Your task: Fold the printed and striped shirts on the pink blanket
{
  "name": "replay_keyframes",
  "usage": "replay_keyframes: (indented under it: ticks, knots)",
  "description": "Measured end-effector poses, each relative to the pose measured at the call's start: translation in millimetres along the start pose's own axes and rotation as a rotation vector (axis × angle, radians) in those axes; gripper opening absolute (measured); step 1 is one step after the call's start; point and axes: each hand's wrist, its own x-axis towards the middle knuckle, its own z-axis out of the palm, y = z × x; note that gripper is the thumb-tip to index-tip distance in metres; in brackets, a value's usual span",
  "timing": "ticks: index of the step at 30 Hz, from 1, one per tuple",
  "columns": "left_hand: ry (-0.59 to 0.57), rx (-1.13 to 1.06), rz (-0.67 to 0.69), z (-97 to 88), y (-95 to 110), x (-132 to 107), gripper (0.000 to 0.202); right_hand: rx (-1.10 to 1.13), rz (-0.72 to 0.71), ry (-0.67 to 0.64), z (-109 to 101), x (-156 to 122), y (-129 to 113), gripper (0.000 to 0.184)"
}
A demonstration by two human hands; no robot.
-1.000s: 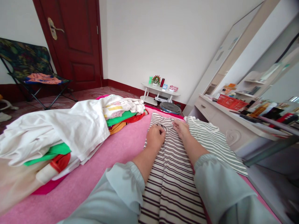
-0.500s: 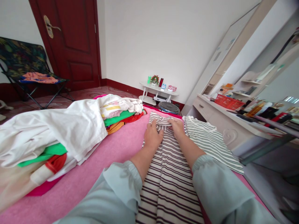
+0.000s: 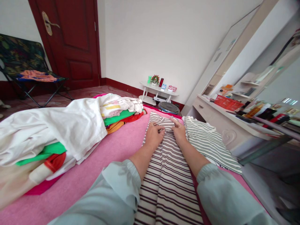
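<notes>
A long white garment with dark stripes [image 3: 173, 187] lies stretched out on the pink bed cover [image 3: 112, 159], a crease or seam running down its middle. At its far end, my left hand [image 3: 154, 135] has its fingers curled, thumb and forefinger pinching the striped cloth. Just to the right, my right hand [image 3: 180, 131] grips the same cloth between thumb and fingers, its forefinger fairly straight. The fingertips of both hands are close together, partly hiding the gathered fabric. Beside my right forearm lies a second striped top [image 3: 206, 137], flat, with thinner dark stripes.
A heap of clothes [image 3: 86, 122], mostly white with green, red and orange pieces, lies on the left. A dressing table [image 3: 217, 122] with a red basket [image 3: 228, 102] and bottles stands at right. Beyond the bed are a low white stand [image 3: 161, 90], a folding chair [image 3: 25, 62] and a door [image 3: 75, 40].
My hands have shifted slightly toward me on the striped garment. The fold they held at its far end lies flatter, and my left fingers are more curled.
</notes>
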Motion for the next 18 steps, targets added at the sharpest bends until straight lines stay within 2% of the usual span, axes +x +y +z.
replay_keyframes:
  ticks: [3, 7, 11, 13, 18]
  knots:
    - [-0.040, -0.067, 0.034, 2.7, -3.1, 2.3, 0.026, 0.127, -0.009, -0.004, -0.2, -3.9, -4.8, 0.052]
    - [-0.074, -0.095, -0.009, 1.6, -5.8, 6.1, 0.028, 0.188, -0.014, 0.009, -1.9, -8.5, -11.0, 0.049]
    - [-0.034, -0.200, -0.115, -1.3, -6.9, 12.0, 0.020, 0.191, 0.004, 0.091, -4.2, -8.3, -9.5, 0.046]
    - [-0.010, -0.236, -0.154, -1.2, -7.9, 14.8, 0.022, 0.208, 0.019, 0.150, -5.1, -7.6, -4.7, 0.045]
    - [0.057, -0.222, -0.154, -0.2, -8.9, 16.1, 0.024, 0.080, 0.076, 0.251, -8.7, -7.5, 9.4, 0.038]
